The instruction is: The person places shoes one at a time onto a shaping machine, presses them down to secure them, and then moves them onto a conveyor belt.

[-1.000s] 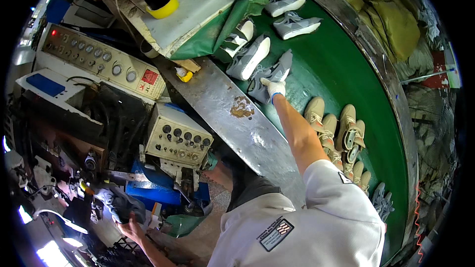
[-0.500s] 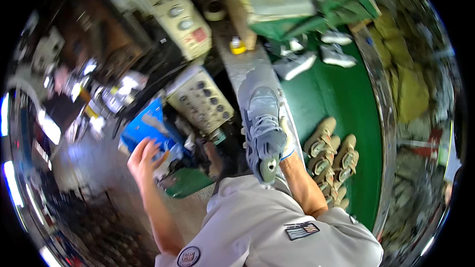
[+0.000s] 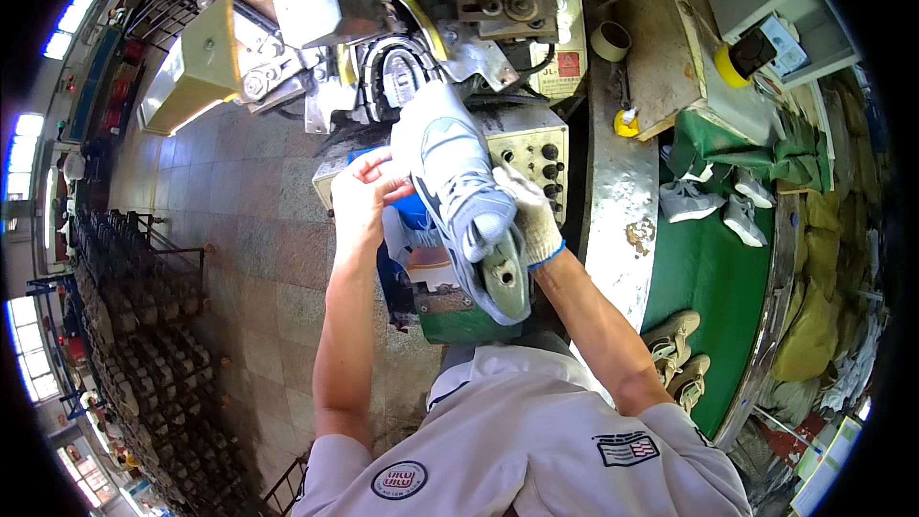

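Your gloved right hand (image 3: 532,220) grips grey sneaker (image 3: 458,182) on last; your bare left hand (image 3: 362,199) closed on its side, before machine (image 3: 412,29).

You stand on a grey stone-tile floor (image 3: 249,230). Bright windows (image 3: 24,134) line your left, dark racks (image 3: 144,325) beneath; a green conveyor (image 3: 708,268) curves on your right.

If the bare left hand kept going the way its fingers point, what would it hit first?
The left hand already touches the grey-white shoe; its fingers point into the shoe's side, so it meets that first.
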A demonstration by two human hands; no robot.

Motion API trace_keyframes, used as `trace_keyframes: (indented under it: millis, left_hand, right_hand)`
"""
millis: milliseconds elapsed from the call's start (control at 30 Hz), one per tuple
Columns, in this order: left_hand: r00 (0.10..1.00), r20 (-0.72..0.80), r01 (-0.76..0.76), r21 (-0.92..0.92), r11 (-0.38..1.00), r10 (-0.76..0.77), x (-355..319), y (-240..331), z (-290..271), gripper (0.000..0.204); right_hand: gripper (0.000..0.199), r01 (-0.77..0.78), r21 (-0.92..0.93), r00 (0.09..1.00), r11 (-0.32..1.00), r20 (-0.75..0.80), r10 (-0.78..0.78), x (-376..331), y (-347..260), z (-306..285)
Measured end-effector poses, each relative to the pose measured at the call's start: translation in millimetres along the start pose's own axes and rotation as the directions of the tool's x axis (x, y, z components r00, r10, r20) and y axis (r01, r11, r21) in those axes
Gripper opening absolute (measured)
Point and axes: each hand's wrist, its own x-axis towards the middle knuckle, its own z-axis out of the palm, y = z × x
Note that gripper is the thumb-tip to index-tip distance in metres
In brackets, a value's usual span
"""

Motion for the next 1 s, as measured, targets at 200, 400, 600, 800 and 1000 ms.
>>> trace_keyframes:
  millis: [200, 400, 600, 800, 1000]
  left_hand:
    - [0.979, -0.140, -0.173, -0.196, 0.965, 0.147, 25, 8, -16, 0.050]
    - [0.970, -0.145, -0.237, -0.374, 0.897, 0.196, 49, -9, -14, 0.057]
    - [0.997, 0.063, 0.059, -0.452, 0.890, -0.034, 34, -62, 5, 0.043]
    - [0.988, 0.153, 0.090, -0.435, 0.896, -0.024, 40, -64, 0, 0.035]
    - [0.989, 0.149, 0.040, -0.424, 0.905, 0.027, 48, -76, 2, 0.032]
  right_hand:
    - [0.034, 0.517, -0.624, 0.850, 0.586, 0.295, -0.437, 62, 24, 21]
    - [0.052, 0.102, -0.094, 0.992, 0.990, -0.058, -0.108, 83, 12, 64]
    - [0.054, 0.168, -0.213, 0.971, 0.963, -0.131, -0.199, 90, 23, 64]
    - [0.047, 0.154, -0.152, 0.976, 0.976, -0.129, -0.174, 90, 27, 66]
    - [0.041, 0.143, -0.210, 0.971, 0.967, -0.161, -0.178, 89, 26, 61]
